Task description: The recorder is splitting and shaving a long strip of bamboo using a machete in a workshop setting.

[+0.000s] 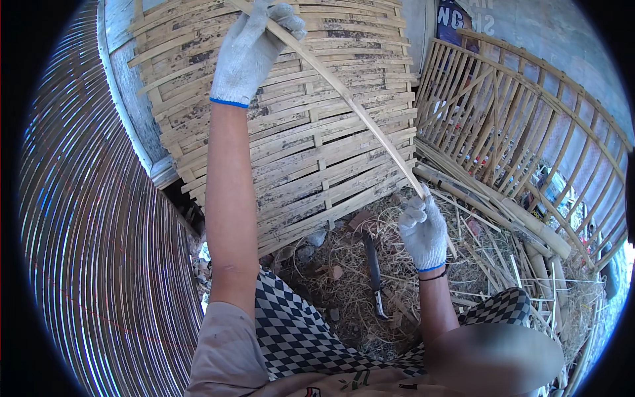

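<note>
A long, pale bamboo strip point(354, 102) stretches diagonally between my two gloved hands, from upper left down to the lower right. My left hand point(254, 49), in a white knit glove with a blue cuff, is raised high and closed round the strip's upper part. Lower down, my right hand point(423, 228) wears a matching glove, and its fingers pinch the strip near its lower end. Behind the strip stands a woven bamboo panel point(284, 149). A long-bladed knife point(372, 264) lies on the ground between my knees, left of my right hand, untouched.
Bamboo shavings point(331, 284) litter the ground. Bamboo poles point(522, 225) lie on the right, below a slatted bamboo rack point(516, 126) leaning by the wall. Closely spaced thin slats point(112, 251) curve along the left side. My checkered trousers point(291, 317) show at the bottom.
</note>
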A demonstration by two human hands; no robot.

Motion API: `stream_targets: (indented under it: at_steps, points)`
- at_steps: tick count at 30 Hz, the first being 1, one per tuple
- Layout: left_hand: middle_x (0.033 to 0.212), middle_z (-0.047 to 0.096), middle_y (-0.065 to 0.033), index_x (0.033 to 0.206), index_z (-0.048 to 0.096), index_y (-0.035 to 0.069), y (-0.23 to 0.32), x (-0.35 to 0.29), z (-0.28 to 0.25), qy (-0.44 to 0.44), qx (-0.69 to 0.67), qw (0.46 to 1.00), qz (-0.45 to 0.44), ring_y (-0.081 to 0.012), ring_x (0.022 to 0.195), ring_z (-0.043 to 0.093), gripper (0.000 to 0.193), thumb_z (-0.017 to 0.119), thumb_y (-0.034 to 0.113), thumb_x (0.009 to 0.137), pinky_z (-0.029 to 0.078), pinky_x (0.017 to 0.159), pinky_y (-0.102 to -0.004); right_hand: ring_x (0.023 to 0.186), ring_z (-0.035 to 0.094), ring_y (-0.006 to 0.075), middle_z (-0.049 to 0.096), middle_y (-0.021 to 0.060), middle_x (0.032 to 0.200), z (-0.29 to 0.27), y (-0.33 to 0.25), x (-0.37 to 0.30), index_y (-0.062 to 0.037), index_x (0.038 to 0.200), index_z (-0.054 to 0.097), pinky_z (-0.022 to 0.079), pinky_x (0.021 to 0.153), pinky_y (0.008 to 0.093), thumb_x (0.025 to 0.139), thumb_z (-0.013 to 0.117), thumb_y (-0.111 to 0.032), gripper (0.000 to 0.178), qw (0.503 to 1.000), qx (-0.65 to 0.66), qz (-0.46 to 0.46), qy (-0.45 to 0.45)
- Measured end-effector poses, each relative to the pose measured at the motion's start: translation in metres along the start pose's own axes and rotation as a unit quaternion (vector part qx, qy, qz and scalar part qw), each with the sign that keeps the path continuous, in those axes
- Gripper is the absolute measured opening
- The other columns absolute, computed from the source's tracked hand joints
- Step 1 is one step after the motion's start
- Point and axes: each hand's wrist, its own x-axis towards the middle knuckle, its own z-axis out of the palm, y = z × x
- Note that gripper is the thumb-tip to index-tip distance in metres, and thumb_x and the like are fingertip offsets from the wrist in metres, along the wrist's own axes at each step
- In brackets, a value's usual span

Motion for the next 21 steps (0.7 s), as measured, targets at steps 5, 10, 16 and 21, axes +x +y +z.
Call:
stream_targets:
  at_steps: [5,10,16,21]
  points:
    - [0.110,0.064,-0.0095,0.147,0.045,0.005,-0.001,-0.003,0.003,0.014,-0.044,0.998,-0.030,-0.0259,0.100,0.063,0.050,0.059,0.022,0.102,0.053,0.086,-0.0421,0.073,0.056,0.0085,0.059,0.0037,0.092,0.002,0.001,0.000,-0.0090,0.135,0.053,0.047,0.068,0.0282,0.109,0.044,-0.020,0.030,0.999,-0.035,-0.019,-0.004]
    - [0.124,0.062,-0.0095,0.149,0.039,0.005,-0.003,0.002,0.009,-0.069,-0.064,0.994,-0.057,-0.0293,0.107,0.061,0.055,0.060,0.023,0.101,0.050,0.090,-0.0466,0.072,0.056,0.0083,0.060,0.0038,0.091,0.001,0.001,0.000,-0.0116,0.135,0.053,0.047,0.068,0.0277,0.109,0.044,-0.020,0.029,1.000,-0.025,-0.017,0.003]
    - [0.118,0.065,-0.0168,0.144,0.042,-0.006,-0.003,-0.011,0.018,0.067,0.146,0.976,-0.146,-0.0285,0.105,0.066,0.059,0.053,0.037,0.104,0.053,0.096,-0.0433,0.072,0.055,0.0113,0.062,0.0038,0.091,0.008,0.002,-0.002,-0.0116,0.128,0.056,0.049,0.070,0.0300,0.106,0.053,-0.027,0.027,1.000,-0.022,-0.011,0.010]
    - [0.132,0.060,-0.0238,0.145,0.040,-0.007,-0.017,-0.011,-0.003,0.014,0.137,0.977,-0.160,-0.0329,0.117,0.064,0.059,0.054,0.033,0.104,0.053,0.102,-0.0457,0.071,0.055,0.0126,0.062,0.0053,0.090,0.009,0.001,-0.002,-0.0063,0.126,0.056,0.048,0.069,0.0320,0.107,0.050,-0.034,0.034,0.999,-0.009,-0.017,0.034]
